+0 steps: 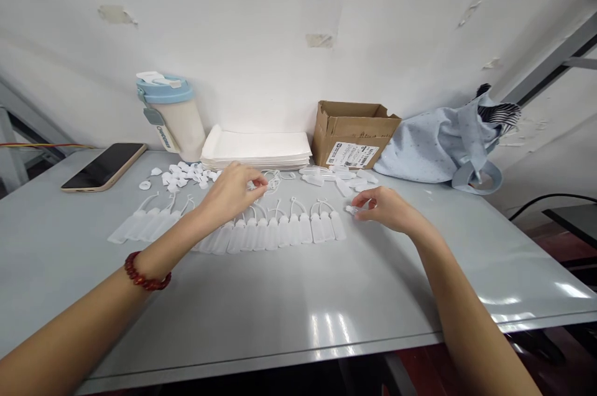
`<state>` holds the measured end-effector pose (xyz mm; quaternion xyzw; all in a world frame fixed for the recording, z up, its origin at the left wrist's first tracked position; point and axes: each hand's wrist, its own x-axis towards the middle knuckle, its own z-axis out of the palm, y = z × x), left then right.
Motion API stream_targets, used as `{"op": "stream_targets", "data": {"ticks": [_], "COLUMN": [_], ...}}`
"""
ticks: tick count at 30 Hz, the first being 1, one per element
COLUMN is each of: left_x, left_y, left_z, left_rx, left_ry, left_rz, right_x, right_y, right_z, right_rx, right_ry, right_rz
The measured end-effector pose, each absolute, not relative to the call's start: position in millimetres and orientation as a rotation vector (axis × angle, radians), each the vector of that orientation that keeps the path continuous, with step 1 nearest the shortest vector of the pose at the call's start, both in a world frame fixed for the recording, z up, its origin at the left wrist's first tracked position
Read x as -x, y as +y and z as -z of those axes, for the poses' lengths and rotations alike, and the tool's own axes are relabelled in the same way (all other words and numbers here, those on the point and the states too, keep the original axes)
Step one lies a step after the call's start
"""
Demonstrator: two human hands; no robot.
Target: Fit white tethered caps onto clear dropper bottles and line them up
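My left hand (236,189), with a red beaded bracelet (144,273) at the wrist, has its fingertips pinched together at a small pile of thin white loop straps (275,179). Whatever lies between those fingertips is too small to make out. On the right, my right hand (385,208) grips a small translucent plastic bottle (351,210) just above the table, most of it hidden by the fingers. Between the hands lies a row of flat translucent bottles (280,231) with white straps at their necks. More strapped bottles (144,224) lie left of my left forearm.
Loose white caps (180,177) and strapless bottles (342,178) lie farther back. Behind them stand a tumbler (175,116), stacked white envelopes (256,148), a cardboard box (357,135) and a light blue cloth bag (433,141). A phone (105,166) rests at the left.
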<state>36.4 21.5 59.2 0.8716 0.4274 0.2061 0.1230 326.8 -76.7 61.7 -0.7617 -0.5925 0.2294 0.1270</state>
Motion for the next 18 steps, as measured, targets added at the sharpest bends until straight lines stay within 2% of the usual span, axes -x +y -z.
{"op": "stream_targets", "data": {"ticks": [6, 10, 14, 18], "left_x": [-25.3, -30.1, -39.1, -44.1], "left_y": [1.4, -16.1, -34.0, -46.0], "left_z": [-53.5, -51.9, -52.5, -50.3], "left_rx": [-2.323, -2.187, -2.079, -2.013], "left_ry": [1.082, 0.936, 0.808, 0.73], "left_rz": [-1.001, -1.12, -1.172, -1.121], "right_x": [-322.7, -297.8, -257.6, -232.9], "right_y": [-76.7, -81.4, -93.5, -104.3], "right_z": [-56.5, -57.2, -54.3, -51.5], "right_rx": [2.163, 1.79, 1.384, 1.291], "right_ry": [-1.697, -1.56, -1.642, -1.649], "right_rz": [-0.533, -0.403, -0.593, -0.723]}}
